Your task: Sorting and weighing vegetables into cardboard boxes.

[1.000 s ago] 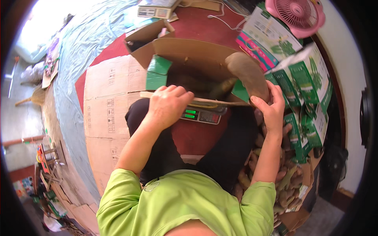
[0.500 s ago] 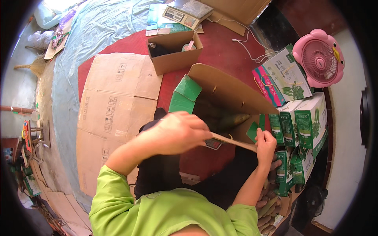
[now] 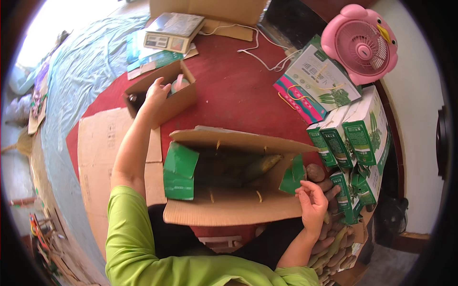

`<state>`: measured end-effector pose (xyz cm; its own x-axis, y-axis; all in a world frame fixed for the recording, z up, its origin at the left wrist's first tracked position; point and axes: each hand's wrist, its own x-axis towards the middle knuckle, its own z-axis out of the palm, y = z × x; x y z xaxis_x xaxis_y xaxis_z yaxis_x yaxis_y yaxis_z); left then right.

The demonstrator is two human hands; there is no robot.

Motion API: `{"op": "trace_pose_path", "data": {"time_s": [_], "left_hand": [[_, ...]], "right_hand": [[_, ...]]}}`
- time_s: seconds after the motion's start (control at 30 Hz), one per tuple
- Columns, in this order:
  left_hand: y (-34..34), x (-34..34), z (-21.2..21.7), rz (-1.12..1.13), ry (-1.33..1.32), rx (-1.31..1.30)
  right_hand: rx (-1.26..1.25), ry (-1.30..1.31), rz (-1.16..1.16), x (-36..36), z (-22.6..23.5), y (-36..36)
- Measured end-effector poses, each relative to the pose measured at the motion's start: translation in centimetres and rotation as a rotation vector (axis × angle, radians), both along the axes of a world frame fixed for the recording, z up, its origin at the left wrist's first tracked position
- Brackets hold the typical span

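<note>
An open cardboard carton (image 3: 234, 212) with green end flaps (image 3: 180, 171) stands in front of me. A long greenish vegetable (image 3: 262, 168) lies in its shadowed inside; the rest in there is too dark to tell. My left hand (image 3: 157, 93) reaches over a smaller open cardboard box (image 3: 174, 107), fingers apart and nothing visible in them. In that box are a dark item and a container with a pinkish piece (image 3: 180, 83). Beside the carton's right end, my right hand (image 3: 314, 202) hovers near the green flap, fingers loosely bent and apart, nothing seen between them.
Green-and-white gift boxes (image 3: 367, 128) are stacked at the right, with a pink fan (image 3: 361, 45) above. Brownish tubers (image 3: 329, 238) are heaped below them. A scale (image 3: 174, 33) with a white cable (image 3: 257, 43) stands at the back. Flattened cardboard (image 3: 98, 148) lies left.
My left hand has left the carton and moved forward to the small box. The carton's near flap has folded outward toward me, and my right hand has released it. The view has shifted.
</note>
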<state>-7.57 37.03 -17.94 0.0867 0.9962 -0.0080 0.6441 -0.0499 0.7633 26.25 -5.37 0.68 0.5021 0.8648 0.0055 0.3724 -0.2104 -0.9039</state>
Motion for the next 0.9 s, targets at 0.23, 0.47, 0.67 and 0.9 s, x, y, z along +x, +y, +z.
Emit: {"op": "trace_pose_path", "data": {"time_s": [0.23, 0.47, 0.67, 0.9], "left_hand": [[4.2, 5.2, -2.9, 0.063, 0.065, -0.234], [3.7, 6.7, -2.2, 0.136, -0.241, -0.413], [3.1, 3.4, 4.1, 0.183, -0.573, -0.132], [-7.8, 2.7, 21.9, -0.011, -0.640, 0.211]], "right_hand": [[0.051, 0.274, -0.042, 1.3, -0.3, -0.4], [0.057, 0.341, -0.053, 1.6, -0.4, -0.1], [0.101, 0.330, -0.059, 1.6, -0.5, -0.1], [0.378, 0.042, -0.182, 1.5, -0.8, -1.0]]}}
